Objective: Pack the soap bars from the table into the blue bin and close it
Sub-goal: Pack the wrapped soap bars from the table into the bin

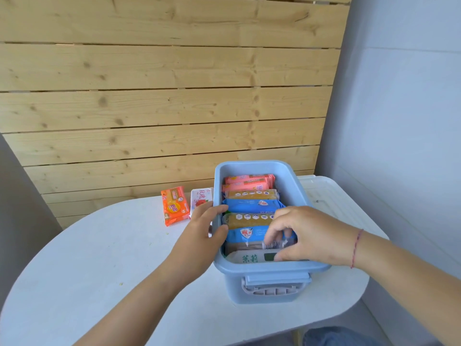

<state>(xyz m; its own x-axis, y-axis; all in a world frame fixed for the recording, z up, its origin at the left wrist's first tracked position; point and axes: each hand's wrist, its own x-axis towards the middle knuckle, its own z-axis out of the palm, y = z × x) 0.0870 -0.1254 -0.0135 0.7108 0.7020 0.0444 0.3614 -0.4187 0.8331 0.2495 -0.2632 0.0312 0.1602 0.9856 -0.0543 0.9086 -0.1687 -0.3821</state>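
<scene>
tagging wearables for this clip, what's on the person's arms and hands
Both forearms are bare, with no sleeves in view. The left hand has no rings, watch or glove that can be seen. The right hand is also bare, but its wrist carries a thin red string bracelet. No other markings show.
</scene>
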